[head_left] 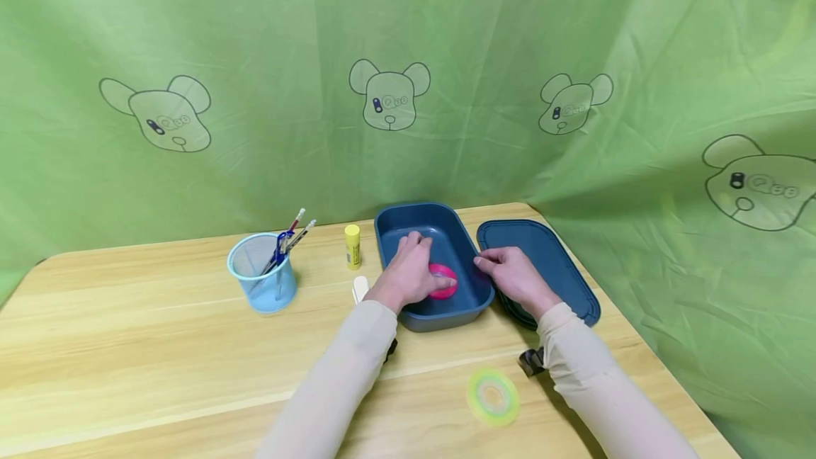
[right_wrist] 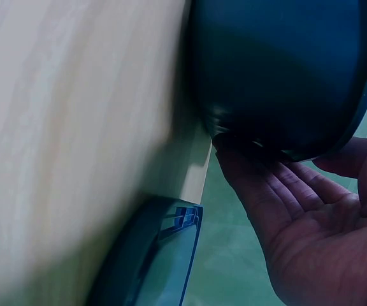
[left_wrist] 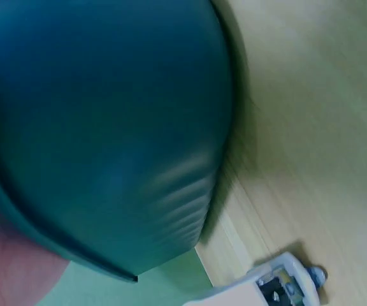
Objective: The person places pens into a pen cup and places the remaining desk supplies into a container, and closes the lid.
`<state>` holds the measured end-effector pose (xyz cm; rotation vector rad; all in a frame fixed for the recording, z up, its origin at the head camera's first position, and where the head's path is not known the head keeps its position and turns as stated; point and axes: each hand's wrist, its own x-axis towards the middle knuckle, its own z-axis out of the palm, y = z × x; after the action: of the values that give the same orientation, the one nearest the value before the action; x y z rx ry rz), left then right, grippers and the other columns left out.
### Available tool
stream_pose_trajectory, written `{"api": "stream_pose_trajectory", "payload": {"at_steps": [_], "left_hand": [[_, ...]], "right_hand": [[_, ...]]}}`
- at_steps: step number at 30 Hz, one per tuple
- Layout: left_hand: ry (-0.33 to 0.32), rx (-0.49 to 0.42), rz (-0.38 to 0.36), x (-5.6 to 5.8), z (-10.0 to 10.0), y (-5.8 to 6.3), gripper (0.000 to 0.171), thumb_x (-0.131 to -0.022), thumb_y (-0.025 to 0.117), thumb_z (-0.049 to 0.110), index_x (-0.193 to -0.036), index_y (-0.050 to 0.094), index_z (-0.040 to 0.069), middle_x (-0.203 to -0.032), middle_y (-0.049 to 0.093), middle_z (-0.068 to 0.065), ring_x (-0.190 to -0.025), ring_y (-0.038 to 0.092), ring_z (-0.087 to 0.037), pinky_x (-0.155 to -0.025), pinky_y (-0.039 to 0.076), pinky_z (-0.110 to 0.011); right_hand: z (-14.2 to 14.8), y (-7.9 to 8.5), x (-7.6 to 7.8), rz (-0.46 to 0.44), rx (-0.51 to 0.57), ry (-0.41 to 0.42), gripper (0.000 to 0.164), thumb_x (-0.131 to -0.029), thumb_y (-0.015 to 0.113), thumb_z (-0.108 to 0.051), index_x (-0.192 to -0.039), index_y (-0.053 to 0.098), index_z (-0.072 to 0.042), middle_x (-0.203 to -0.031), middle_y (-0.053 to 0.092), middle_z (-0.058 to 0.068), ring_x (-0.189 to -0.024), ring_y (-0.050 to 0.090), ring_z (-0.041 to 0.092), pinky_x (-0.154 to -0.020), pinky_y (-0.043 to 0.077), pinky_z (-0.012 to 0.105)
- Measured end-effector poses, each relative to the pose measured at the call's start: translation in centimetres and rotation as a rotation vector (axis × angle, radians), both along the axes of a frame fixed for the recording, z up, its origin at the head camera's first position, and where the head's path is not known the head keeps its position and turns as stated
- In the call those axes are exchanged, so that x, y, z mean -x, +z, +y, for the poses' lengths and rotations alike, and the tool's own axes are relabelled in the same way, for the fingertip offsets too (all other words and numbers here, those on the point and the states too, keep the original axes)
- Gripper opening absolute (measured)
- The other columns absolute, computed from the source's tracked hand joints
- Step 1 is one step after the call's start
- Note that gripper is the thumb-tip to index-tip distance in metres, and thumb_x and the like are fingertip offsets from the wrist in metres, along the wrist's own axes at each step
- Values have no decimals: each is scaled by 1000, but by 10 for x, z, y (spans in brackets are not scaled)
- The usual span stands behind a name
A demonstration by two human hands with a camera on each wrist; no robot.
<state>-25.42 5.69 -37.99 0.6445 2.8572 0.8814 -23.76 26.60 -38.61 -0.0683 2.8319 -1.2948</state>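
My left hand (head_left: 411, 271) reaches into the dark blue box (head_left: 472, 289), its thumb lying across a round pink ring (head_left: 440, 293). The fingers of that hand bend down toward the box's inner floor, apart from the ring's visible edge. My right hand (head_left: 513, 275) holds the box's right side. In the right wrist view, the thumb sits at the rim and the fingers (right_wrist: 250, 191) lie against the outer wall. The left wrist view shows the box's outer wall (left_wrist: 107, 127) and only part of the hand (left_wrist: 18, 268).
A matching lid (head_left: 554, 268) lies right of the box. Left of it stand a yellow glue stick (head_left: 353, 246), a white correction tape (left_wrist: 279, 284) and a blue mesh cup (head_left: 270, 289) with pens. A yellow-green ring (head_left: 478, 397) lies in front, and a green curtain (head_left: 268, 161) hangs behind.
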Motion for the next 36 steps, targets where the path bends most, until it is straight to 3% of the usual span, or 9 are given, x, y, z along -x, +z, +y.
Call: {"api": "stream_pose_trajectory", "payload": {"at_steps": [19,36], "left_hand": [[-14,-176,43,-6,-20,2,69,-87,75,38,-141,49,4,-136,49,-7,-129,42,-21,-109,38,-32],[6,-382,54,-26,-28,8,74,-88,75,37,-146,42,6,-133,53,-6,-120,52,-23,-102,46,-34]], "right_hand": [[0,1,-1,-28,-1,2,36,-101,54,-17,-125,61,10,-124,61,24,-118,53,35,-102,44,47],[2,-2,0,-30,-5,-4,37,-101,54,-17,-125,61,10,-125,61,24,-119,53,34,-102,44,47]]}}
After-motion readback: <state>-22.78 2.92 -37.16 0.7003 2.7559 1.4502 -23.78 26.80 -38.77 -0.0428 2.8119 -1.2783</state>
